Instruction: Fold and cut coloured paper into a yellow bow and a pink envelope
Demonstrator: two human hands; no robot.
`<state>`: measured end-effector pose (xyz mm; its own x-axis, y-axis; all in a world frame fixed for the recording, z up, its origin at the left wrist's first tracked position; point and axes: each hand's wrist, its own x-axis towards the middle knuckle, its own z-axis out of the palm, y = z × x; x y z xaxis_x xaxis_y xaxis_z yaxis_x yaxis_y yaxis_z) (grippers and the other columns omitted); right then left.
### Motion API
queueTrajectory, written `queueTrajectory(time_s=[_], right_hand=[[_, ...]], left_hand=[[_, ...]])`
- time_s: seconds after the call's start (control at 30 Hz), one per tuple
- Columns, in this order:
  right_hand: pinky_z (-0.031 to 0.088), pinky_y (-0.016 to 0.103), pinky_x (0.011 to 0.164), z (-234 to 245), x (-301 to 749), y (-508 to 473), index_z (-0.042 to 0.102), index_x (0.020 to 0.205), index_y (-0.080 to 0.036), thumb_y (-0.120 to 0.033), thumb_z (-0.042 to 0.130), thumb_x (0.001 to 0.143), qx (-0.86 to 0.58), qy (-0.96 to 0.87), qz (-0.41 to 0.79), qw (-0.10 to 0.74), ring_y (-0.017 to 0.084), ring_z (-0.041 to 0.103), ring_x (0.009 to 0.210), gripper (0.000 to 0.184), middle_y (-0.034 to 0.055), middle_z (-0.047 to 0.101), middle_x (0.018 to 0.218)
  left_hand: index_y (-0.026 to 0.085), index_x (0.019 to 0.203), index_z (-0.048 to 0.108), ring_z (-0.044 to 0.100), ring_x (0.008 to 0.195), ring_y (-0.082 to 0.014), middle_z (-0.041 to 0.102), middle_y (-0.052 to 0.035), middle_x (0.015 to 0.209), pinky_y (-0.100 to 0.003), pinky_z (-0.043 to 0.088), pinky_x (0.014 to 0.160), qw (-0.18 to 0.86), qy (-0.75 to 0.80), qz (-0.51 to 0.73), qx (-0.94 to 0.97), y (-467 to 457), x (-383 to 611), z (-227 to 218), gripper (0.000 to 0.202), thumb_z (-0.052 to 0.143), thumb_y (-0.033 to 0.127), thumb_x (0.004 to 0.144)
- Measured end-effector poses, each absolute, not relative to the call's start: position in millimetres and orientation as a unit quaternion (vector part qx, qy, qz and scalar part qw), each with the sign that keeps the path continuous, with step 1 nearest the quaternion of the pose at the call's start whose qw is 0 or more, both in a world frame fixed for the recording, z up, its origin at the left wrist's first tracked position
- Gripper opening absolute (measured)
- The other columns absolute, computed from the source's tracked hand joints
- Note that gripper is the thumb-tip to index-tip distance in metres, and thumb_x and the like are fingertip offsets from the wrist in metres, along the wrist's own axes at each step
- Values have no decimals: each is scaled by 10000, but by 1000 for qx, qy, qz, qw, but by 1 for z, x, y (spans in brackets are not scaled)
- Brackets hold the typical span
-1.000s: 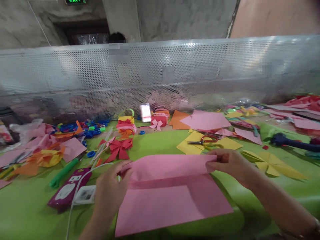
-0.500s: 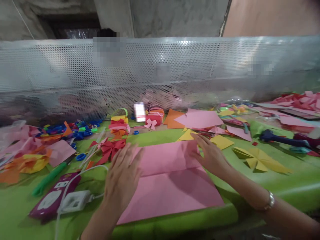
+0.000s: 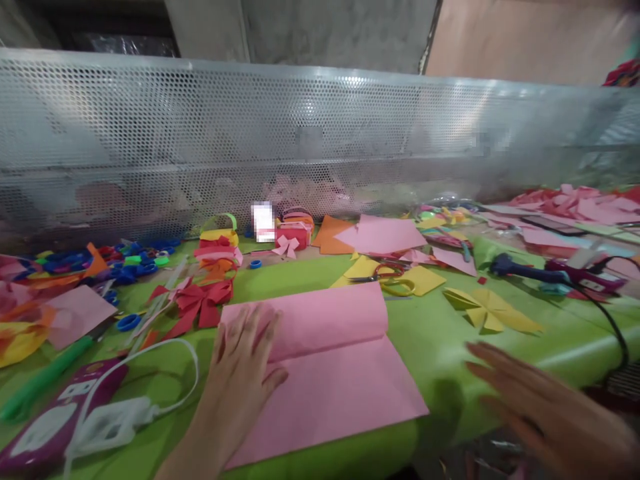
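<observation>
A large pink paper sheet (image 3: 335, 393) lies on the green-covered table, its far part folded over toward me into a loose flap. My left hand (image 3: 245, 360) rests flat on the left end of that flap, fingers spread. Off to the right of the sheet, my right hand (image 3: 545, 413) hovers near the table's front edge, fingers stretched out and holding nothing; it is somewhat blurred. Just beyond the fold, a pair of scissors (image 3: 387, 277) with red and yellow handles lies on yellow paper (image 3: 425, 280). A folded yellow paper piece (image 3: 493, 310) sits to the right.
At left are a purple power strip (image 3: 65, 413) with a white charger (image 3: 113, 427) and a green tool (image 3: 47, 377). Red paper bows (image 3: 200, 303), a lit phone (image 3: 263, 222) and pink sheets (image 3: 387, 233) lie farther back. A perforated metal panel (image 3: 310, 113) stands behind.
My right hand has left the fold's right end and moved right, toward me. My left hand stays on the flap. The scissors are now uncovered. The view has shifted right.
</observation>
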<state>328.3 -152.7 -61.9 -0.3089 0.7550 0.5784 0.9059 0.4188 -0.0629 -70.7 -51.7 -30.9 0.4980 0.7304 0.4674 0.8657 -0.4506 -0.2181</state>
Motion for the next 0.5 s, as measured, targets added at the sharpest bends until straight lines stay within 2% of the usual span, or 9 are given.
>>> queueTrajectory(time_s=[0.03,0.1,0.13,0.23,0.3,0.37,0.43,0.5], right_hand=[[513,371,872,-55,307,-146,511,1281,-290,-353,599,788,-486,-840,-118,212,275,503,1179,504,77,497,1336],[489,400,921,-45,266,-130,407,1362,-216,-356,646,737,-432,-885,-77,157,303,417,1247,683,118,378,1416],[458,397,961,-42,249,-122,392,1370,-205,-313,633,754,-410,-899,-52,145,283,412,1254,670,117,399,1403],[445,335,972,-38,228,-105,560,1232,-197,-234,527,845,-333,-927,50,167,213,502,1185,390,94,568,1260],[477,292,925,-38,231,-101,645,1113,-223,-232,481,884,-342,-910,113,207,192,549,1131,281,78,625,1186],[495,277,897,-37,237,-99,660,1081,-253,-255,494,889,-375,-882,162,236,186,575,1096,254,61,643,1156],[507,279,881,-35,241,-99,665,1060,-263,-272,501,891,-400,-860,200,247,184,600,1058,236,49,658,1131],[522,285,855,-31,241,-98,680,997,-249,-279,468,907,-412,-846,219,258,187,621,1021,232,49,676,1092]], left_hand=[[213,1395,267,334,1301,-333,422,-143,1392,-582,319,1003,223,-473,-164,-837,-51,-69,-30,736,606,356,758],[211,1404,242,296,1320,-336,400,-146,1406,-577,315,1010,225,-473,-179,-833,-52,-67,-26,778,632,342,743],[209,1400,252,283,1326,-336,392,-147,1410,-568,323,1010,224,-473,-186,-831,-54,-67,-23,769,636,330,744],[209,1352,353,295,1327,-299,410,-122,1403,-484,381,1004,211,-440,-201,-849,-66,-71,-15,597,571,323,809],[214,1296,434,361,1298,-252,472,-96,1361,-397,412,996,188,-385,-199,-881,-80,-78,-11,498,489,429,851],[218,1255,480,449,1236,-214,548,-85,1290,-327,429,981,151,-339,-191,-909,-95,-88,-10,567,417,584,827],[231,1226,508,477,1209,-227,579,-86,1253,-342,431,975,130,-332,-196,-914,-107,-98,-14,611,414,648,788],[269,1169,557,461,1218,-271,566,-75,1269,-399,425,966,163,-342,-206,-902,-115,-110,-21,522,485,600,772]])
